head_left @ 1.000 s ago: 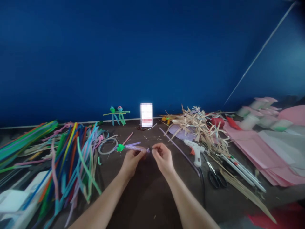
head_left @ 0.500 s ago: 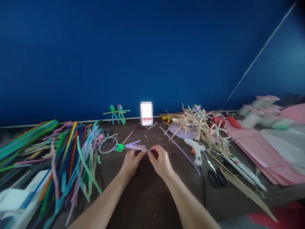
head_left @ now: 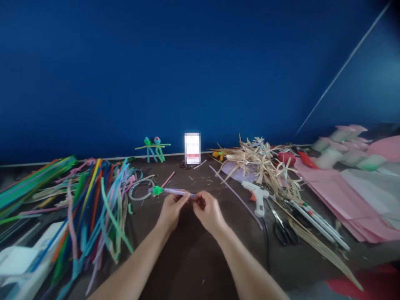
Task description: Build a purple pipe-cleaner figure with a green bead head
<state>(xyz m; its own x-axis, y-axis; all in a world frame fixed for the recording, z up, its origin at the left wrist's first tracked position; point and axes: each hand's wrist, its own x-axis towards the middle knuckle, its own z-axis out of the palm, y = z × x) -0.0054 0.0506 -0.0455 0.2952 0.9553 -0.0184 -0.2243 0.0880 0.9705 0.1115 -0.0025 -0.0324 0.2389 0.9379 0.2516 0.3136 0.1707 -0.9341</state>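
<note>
A purple pipe-cleaner piece (head_left: 173, 191) with a bright green bunched end (head_left: 157, 190) is held above the dark table. My left hand (head_left: 171, 208) grips its shaft between thumb and fingers. At the other end, my right hand (head_left: 208, 210) pinches the purple tip, close beside the left fingertips. What lies under the fingers is hidden. Just left of the green end rests a roll of clear tape (head_left: 133, 196). Behind it a thin pink stick (head_left: 168, 179) lies on the table.
Many coloured pipe cleaners (head_left: 90, 200) spread across the left. Two pipe-cleaner figures (head_left: 153, 150) stand by the blue wall. To the right are a white glue gun (head_left: 258, 200), black-handled scissors (head_left: 284, 233), dried straw-like flowers (head_left: 259, 158) and pink sheets (head_left: 331, 191).
The purple piece has turned slightly in my fingers, and the loose purple strand that stuck up beside it no longer shows. Both hands stay in nearly the same place.
</note>
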